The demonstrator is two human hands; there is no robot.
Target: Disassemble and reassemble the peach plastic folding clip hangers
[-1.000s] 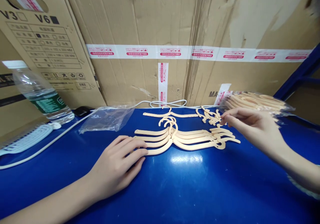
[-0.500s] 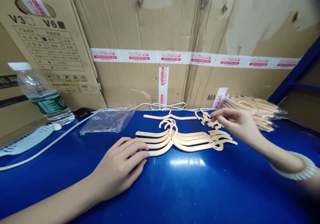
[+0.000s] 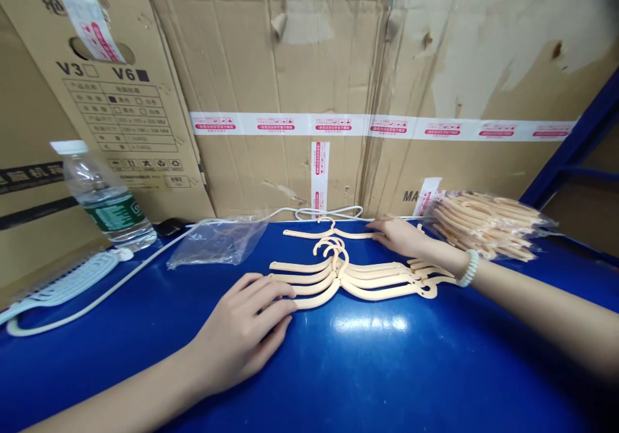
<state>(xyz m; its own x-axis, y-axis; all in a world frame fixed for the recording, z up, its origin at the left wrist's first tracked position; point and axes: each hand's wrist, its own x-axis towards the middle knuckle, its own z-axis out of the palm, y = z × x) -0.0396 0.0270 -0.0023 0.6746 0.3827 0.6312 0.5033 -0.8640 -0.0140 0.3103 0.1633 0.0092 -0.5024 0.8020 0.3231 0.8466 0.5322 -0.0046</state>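
Observation:
Several cream clothes hangers lie overlapped in a row on the blue table, hooks pointing away from me. My left hand rests over their left ends, fingers slightly bent and a little apart. Behind the row lies a single cream hanger. At its right end is my right hand, thumb and fingers pinched together on the tip. Small curved cream pieces lie by the row's right ends, partly hidden by my right forearm. More small pieces behind that hand are mostly covered.
A bagged bundle of cream hangers sits at the back right. On the left are an empty clear plastic bag, a water bottle, a pale blue hairbrush and a white cable. Cardboard boxes wall off the back.
My right hand has moved left from the small pieces at the back right to the right end of the single rear hanger. My left hand stays on the row. The view has shifted slightly.

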